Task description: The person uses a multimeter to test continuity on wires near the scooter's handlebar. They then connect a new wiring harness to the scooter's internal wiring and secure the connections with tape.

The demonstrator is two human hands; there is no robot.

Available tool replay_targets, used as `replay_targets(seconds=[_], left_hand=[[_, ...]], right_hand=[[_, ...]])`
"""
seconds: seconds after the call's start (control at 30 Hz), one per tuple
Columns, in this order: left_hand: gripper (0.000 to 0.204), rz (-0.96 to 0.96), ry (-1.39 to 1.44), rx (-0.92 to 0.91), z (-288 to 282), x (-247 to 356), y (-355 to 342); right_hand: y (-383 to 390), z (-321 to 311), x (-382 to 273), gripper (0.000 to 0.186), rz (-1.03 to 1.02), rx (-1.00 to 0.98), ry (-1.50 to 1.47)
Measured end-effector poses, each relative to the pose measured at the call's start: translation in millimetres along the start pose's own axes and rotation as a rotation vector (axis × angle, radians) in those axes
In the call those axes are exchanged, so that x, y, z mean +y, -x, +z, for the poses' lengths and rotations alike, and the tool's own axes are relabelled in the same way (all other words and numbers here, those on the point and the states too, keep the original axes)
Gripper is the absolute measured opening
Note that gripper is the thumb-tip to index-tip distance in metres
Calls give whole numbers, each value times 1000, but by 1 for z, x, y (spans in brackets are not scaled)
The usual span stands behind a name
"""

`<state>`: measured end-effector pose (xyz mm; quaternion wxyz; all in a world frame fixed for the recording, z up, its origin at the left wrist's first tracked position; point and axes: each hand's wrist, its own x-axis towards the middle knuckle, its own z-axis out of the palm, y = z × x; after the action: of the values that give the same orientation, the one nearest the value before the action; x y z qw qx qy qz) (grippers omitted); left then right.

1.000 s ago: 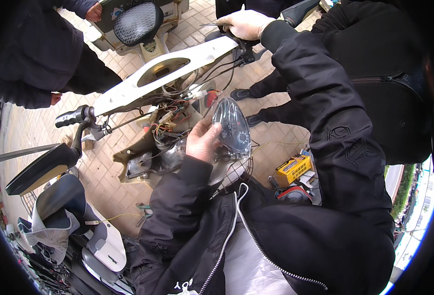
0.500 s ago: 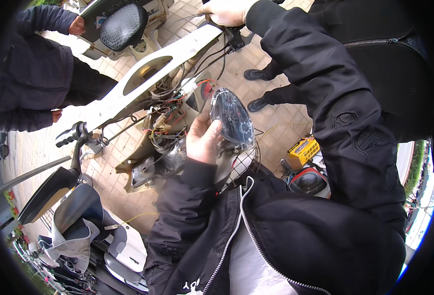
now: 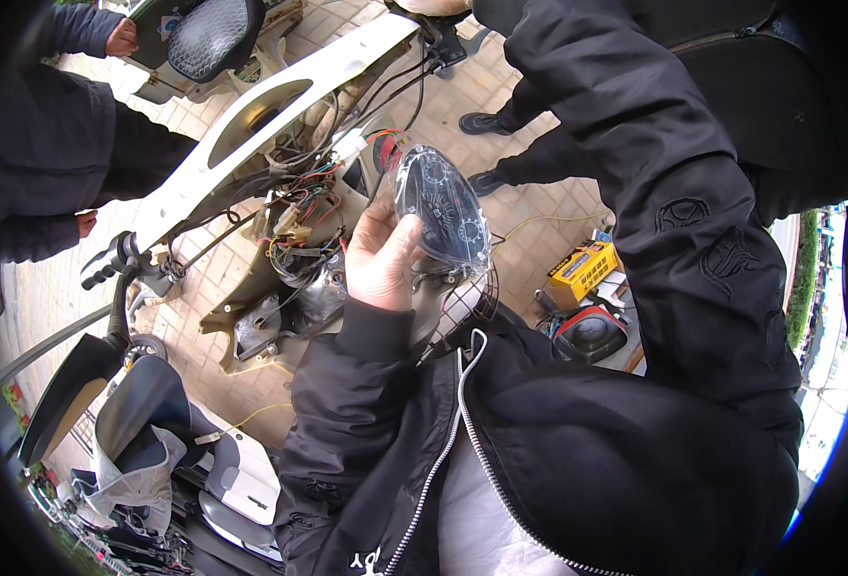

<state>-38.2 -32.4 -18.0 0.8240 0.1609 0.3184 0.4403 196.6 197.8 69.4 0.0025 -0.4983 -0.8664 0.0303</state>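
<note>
My left hand (image 3: 382, 254) holds an oval instrument cluster (image 3: 440, 209) by its left edge, thumb on its front. Round dial markings show on its dark face, under what looks like clear film. At the top edge my right hand (image 3: 433, 6) is mostly cut off; it lies closed over the right end of a scooter's handlebar, where the grip is hidden. A long white handlebar cover (image 3: 342, 62) with an oval opening runs down to the left grip (image 3: 107, 264). Coloured wires and connectors (image 3: 299, 206) hang loose beside the cluster, below the cover.
A person in dark clothes (image 3: 49, 163) stands at the left, another (image 3: 779, 106) at the upper right. A yellow box (image 3: 582, 274) and a red-rimmed black part (image 3: 592, 333) are at my right. Parked scooters (image 3: 237, 480) stand lower left; a black seat (image 3: 211, 38) is behind.
The view has shifted, so the scooter and cluster appear farther left and up. My right hand has mostly left the top of the picture. The left hand still holds the cluster.
</note>
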Motion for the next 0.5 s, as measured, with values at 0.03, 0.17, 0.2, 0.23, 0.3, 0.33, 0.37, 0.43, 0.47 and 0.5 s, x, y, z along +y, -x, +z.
replay_targets(seconds=[0.03,0.17,0.2,0.23,0.3,0.33,0.37,0.43,0.47,0.5], left_hand=[[42,2,-3,-3,0,0,0],[41,8,9,-10,1,0,0],[41,7,9,-6,0,0,0],[40,6,8,-2,0,1,0],[40,5,6,1,0,1,-1],[40,0,-1,14,0,1,-1],[40,6,5,6,0,1,0],[40,9,4,13,1,1,0],[41,11,10,10,1,1,0],[41,13,14,8,1,2,1]], right_hand=[[0,-1,0,48,16,-23,3],[-2,-7,-5,47,122,-134,34],[-2,-8,-7,47,160,-165,45],[-1,-9,-9,46,175,-163,53],[0,-10,-11,47,206,-160,69],[0,-10,-12,47,211,-158,69],[-1,-10,-14,48,217,-155,68],[-1,-11,-16,48,240,-165,65],[-2,-12,-17,48,256,-177,63],[-2,-13,-18,48,271,-190,60]])
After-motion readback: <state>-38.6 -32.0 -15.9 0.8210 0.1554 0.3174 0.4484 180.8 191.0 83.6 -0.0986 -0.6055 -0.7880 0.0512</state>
